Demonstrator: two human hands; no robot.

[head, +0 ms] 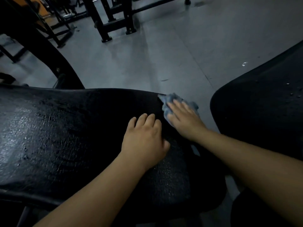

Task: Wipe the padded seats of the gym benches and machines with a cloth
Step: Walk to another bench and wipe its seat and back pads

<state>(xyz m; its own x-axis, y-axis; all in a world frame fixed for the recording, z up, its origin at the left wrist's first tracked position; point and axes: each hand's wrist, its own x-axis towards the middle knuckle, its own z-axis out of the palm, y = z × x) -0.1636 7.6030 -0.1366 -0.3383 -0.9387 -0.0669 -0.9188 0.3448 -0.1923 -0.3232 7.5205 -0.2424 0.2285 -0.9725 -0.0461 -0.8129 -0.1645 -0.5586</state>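
Note:
A wide black padded seat [65,131] fills the lower left; its surface glistens wet. My right hand [185,120] lies flat on a crumpled blue-grey cloth [170,99], pressing it onto the seat's far right edge. My left hand [146,140] rests palm-down on the seat just left of it, fingers slightly curled and holding nothing. A second black pad [262,108] stands to the right, with water droplets on it.
Grey floor [180,54] stretches ahead, with a narrow gap between the two pads. Black machine frames and legs [114,22] stand at the back. A thick black frame arm [49,51] slants down behind the seat at left.

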